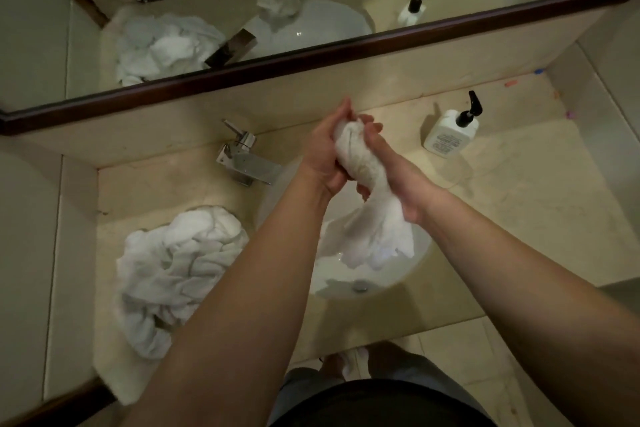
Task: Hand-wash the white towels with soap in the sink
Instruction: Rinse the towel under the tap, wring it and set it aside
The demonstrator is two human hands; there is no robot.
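The white towel (360, 163) is bunched into a roll above the sink (405, 274), its long axis running from the far end between the hands down to a loose tail in the basin. The left hand (325, 156) and right hand (388, 170) both curl around it, 2 grips side by side, equally near. A pile of towels (176, 263) lies left on the counter.

Dim, warm indoor light; soft overall blur, wide-angle bending at the edges, faint shadows.

towel pile (176, 274) left of sink (412, 263) | soap bottle (450, 132) right
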